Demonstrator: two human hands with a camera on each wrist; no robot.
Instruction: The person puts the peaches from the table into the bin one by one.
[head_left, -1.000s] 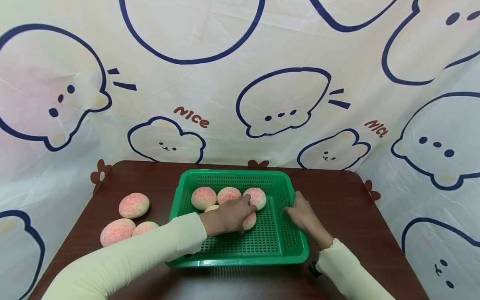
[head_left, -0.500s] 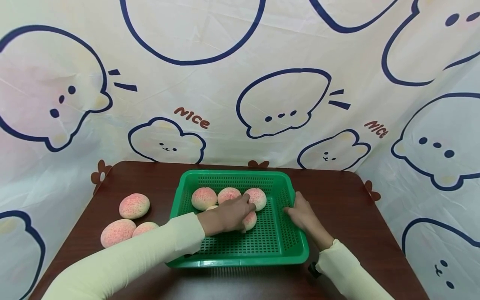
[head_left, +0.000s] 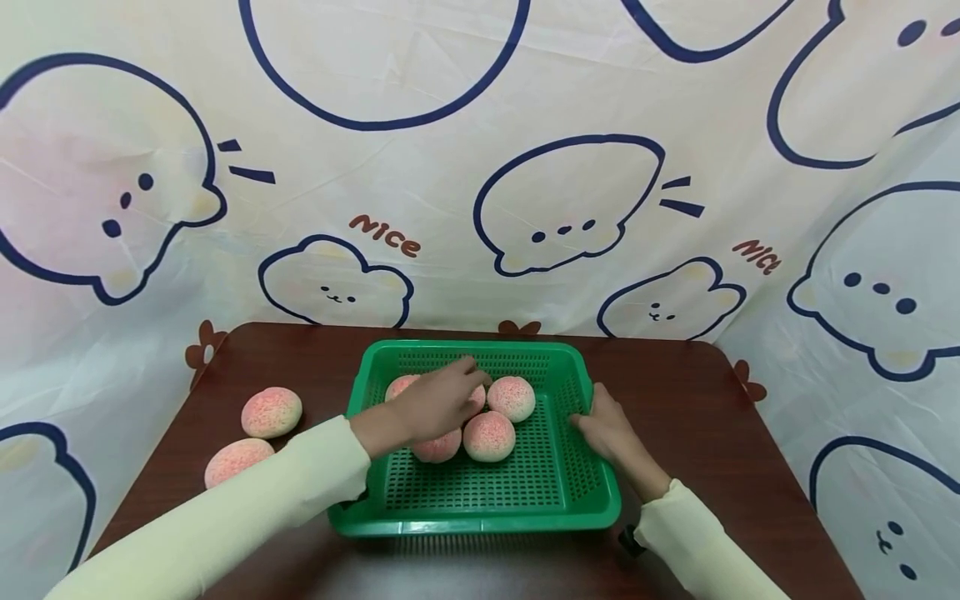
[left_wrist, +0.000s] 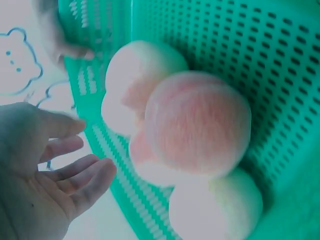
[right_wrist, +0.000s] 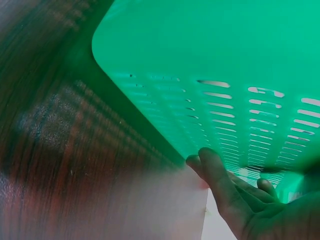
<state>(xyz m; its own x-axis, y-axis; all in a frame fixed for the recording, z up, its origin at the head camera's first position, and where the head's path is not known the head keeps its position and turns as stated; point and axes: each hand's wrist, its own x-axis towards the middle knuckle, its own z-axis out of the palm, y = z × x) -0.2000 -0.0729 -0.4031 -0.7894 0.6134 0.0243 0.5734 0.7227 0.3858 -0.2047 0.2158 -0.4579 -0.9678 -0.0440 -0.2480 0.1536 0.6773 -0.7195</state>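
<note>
A green perforated plastic basket (head_left: 472, 527) stands on the table, with several pink-and-cream peaches in it. My left hand (head_left: 438, 400) is over the basket's back half, fingers loosely spread and holding nothing. It hides parts of the back-row peaches in the head view. In the left wrist view, the left hand (left_wrist: 55, 170) is beside the bunched peaches, and one peach (left_wrist: 200, 125) lies on top of the others. My right hand (head_left: 606, 425) grips the basket's right rim, thumb inside. Its fingers (right_wrist: 217, 175) show along the outer wall in the right wrist view.
Left of the basket, one peach (head_left: 272, 412) lies on the dark wooden table (head_left: 675, 392). Another peach (head_left: 238, 460) is partly covered by my left sleeve (head_left: 247, 508). A cartoon-printed cloth (head_left: 442, 283) hangs behind and beside the table.
My left hand has let go of the peach at the front of the group and moved up and left over the back row. The right hand stays on the rim.
</note>
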